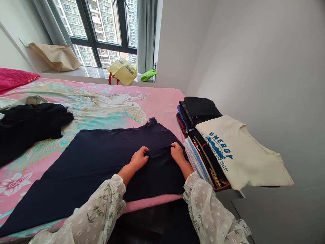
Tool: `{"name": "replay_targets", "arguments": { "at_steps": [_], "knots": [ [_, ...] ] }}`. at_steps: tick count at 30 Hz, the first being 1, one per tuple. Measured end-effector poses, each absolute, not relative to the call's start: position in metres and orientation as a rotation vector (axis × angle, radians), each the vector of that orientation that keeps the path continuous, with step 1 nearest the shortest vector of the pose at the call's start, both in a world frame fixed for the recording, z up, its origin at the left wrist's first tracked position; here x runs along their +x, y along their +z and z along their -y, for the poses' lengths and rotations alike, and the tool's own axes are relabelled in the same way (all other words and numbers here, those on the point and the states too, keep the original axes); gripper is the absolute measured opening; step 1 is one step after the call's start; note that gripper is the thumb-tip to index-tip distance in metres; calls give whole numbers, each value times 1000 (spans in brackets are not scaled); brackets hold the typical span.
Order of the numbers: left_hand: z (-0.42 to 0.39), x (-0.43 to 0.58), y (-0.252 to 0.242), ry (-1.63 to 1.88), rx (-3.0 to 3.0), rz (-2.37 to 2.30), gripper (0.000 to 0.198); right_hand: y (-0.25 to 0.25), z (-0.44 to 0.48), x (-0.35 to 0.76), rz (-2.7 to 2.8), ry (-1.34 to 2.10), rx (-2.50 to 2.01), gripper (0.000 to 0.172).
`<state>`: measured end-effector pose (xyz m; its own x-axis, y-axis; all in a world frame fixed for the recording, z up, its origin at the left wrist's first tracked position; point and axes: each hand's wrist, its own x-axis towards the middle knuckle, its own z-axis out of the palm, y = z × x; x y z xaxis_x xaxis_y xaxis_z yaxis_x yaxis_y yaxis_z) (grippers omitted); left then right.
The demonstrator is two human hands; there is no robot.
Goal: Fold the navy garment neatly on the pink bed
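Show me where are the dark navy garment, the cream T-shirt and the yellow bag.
dark navy garment (pixel 96 162): head view, flat middle area.
cream T-shirt (pixel 243 152): head view, plain chest part.
yellow bag (pixel 123 71): head view, front face.

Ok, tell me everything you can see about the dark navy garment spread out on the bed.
The dark navy garment is a plain, thin, soft-looking fabric with no visible print. It lies spread flat across the pink floral bedsheet, its small collar toward the window and its lower part reaching the near edge of the bed. The left hand and the right hand both pinch the cloth near its middle, raising a small fold between them. The stack of folded clothes sits just beside it.
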<state>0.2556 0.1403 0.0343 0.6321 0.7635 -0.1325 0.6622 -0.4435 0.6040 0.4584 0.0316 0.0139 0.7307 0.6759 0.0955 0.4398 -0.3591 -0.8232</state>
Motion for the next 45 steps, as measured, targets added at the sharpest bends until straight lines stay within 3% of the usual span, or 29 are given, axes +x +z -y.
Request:
{"name": "replay_targets", "arguments": {
  "at_steps": [4,8,11,15,20,26,32,39,45],
  "knots": [
    [-128,252,28,478,2294,-1114,43,10,-31,464,798,316,-2052,30],
    [-112,241,23,709,2613,-715,30,12,-11,466,794,356,-2094,35],
    [-105,231,19,550,2839,-446,33,16,16,457,831,376,-2135,32],
    [-103,223,18,399,2922,-756,38,21,46,440,972,372,-2360,29],
    [-108,239,34,226,2882,-848,52,29,57,429,1052,316,-2532,12],
    [-119,302,55,-24,2775,-741,53,37,67,418,1016,265,-2529,31],
    [-132,359,54,-147,2716,-805,56,34,85,403,991,98,-2570,33],
    [-147,367,61,-248,2592,-758,17,33,92,394,943,-33,-2534,39],
    [-141,354,64,-35,2651,-707,29,23,99,368,1278,-127,-2261,38]
  ]
}}
